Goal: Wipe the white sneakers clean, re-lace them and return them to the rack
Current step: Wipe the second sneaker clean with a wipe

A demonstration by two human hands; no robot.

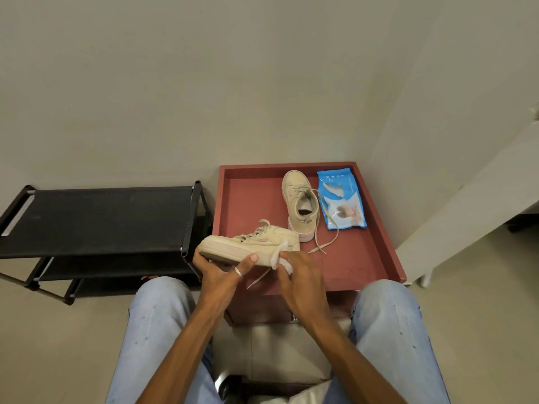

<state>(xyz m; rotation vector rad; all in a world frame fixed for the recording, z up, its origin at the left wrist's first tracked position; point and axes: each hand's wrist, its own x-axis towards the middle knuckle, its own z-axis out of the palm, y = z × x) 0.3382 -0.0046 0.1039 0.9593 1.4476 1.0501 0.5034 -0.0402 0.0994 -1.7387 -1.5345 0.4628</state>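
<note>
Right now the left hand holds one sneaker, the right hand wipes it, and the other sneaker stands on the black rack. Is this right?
Not quite: the head view shows the other sneaker on the red tray, not on the black rack. The left hand holds one sneaker and the right hand wipes it with a white wipe.

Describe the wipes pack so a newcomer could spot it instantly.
Right of the black rack stands a red tray. In its far right corner, beside the sneaker lying there, is the pack. It is the only blue thing, flat and glossy.
</note>
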